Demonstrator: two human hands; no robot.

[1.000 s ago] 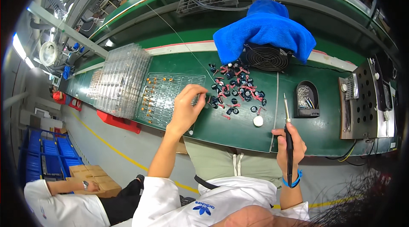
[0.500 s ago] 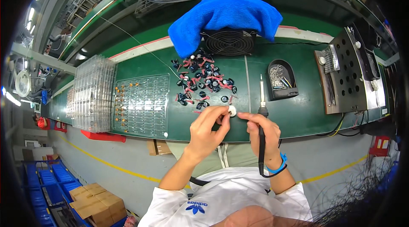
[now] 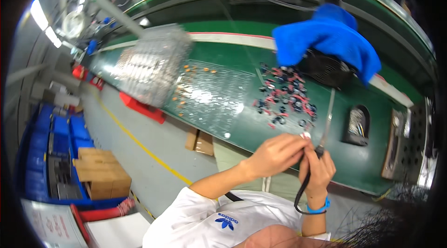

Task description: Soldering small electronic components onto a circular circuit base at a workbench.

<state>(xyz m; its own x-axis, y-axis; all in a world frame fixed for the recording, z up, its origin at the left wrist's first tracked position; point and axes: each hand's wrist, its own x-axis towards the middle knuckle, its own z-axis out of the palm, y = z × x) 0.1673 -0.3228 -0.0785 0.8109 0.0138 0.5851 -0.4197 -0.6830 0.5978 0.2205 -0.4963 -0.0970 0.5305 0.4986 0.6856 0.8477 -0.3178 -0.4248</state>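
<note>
My left hand (image 3: 279, 156) is closed, its thumb and fingertips pinching a small white round part (image 3: 305, 135) above the bench's near edge. Close beside it, my right hand (image 3: 318, 173) wraps round a soldering iron (image 3: 327, 129). The iron's metal tip points up and away, and its black cord hangs down past my wrist. My right fingertips come close to the white part; blur hides whether they touch it. Beyond both hands lies a loose heap of small dark round parts with red wires (image 3: 297, 103) on the green bench (image 3: 251, 131).
A clear tray with orange pieces (image 3: 212, 101) lies left of the heap, beside a stack of clear trays (image 3: 153, 68). Behind the heap stands a black fan (image 3: 329, 72) under a blue towel (image 3: 326, 38). Rightward are a black bin (image 3: 356, 140) and a metal rack (image 3: 401, 143).
The view has swung left, so the bench appears tilted and shifted right. My hands have come closer together, with the white part still in my left and the iron still in my right.
</note>
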